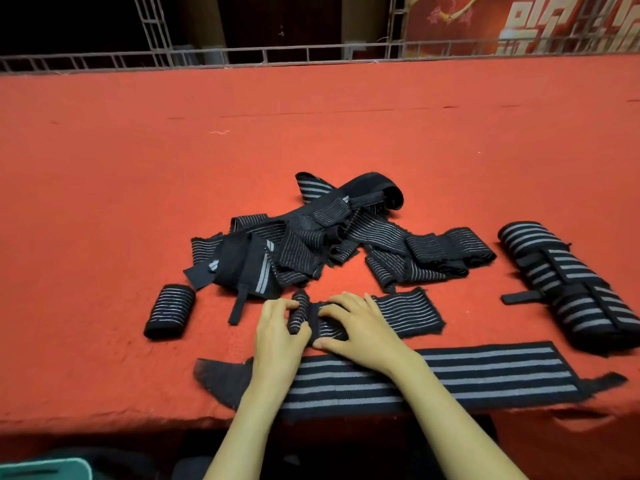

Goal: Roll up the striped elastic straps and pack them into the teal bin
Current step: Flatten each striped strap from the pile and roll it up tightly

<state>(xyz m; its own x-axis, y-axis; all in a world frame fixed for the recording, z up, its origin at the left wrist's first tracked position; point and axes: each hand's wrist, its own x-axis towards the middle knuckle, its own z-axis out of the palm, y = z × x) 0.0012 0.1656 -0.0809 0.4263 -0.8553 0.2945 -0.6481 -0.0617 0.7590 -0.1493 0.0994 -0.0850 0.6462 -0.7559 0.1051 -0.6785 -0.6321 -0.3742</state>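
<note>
the strap point(408, 315) is black elastic with thin pale stripes along its length. it lies flat on the red table point(138, 168) near the front edge, long axis left to right. its left end is wound into a small roll whose axis points away from the person. the left hand point(277, 332) curls fingers and thumb around that roll, while the right hand point(360, 329) presses spread fingers on the flat part beside it. a loose pile of straps point(311, 237) lies behind, and the teal bin point(45, 469) sits low at left.

A metal railing point(311, 51) edges the red tablecloth point(138, 174); behind hangs perhaps a banner point(485, 22).
</note>
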